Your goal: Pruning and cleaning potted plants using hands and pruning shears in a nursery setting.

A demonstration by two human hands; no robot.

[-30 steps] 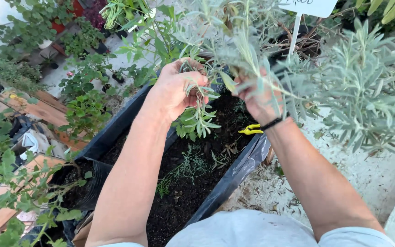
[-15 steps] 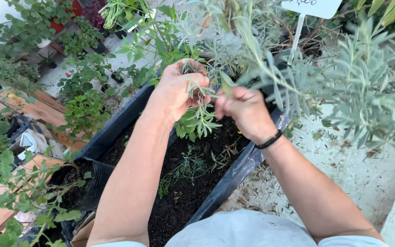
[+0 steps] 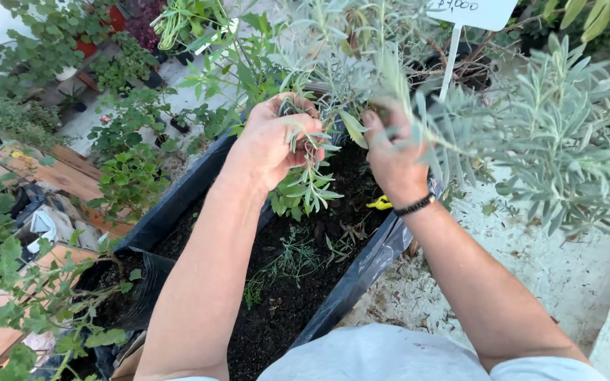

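Left hand point(image 3: 273, 141): fist closed round a bunch of cuttings point(image 3: 305, 185), grey-green sprigs hanging below the fingers over the planter point(image 3: 178, 201); unchanged from half a second ago. Right hand point(image 3: 392, 152): has moved up from beside the cuttings into the shrub point(image 3: 531, 141), fingers curled among its stems; whether it grips one cannot be told. Black band point(image 3: 415, 205) on that wrist. Yellow tool point(image 3: 380, 204): on the planter's soil, just below the right wrist, uncovered again. White label point(image 3: 471, 13): above the planter's far end.
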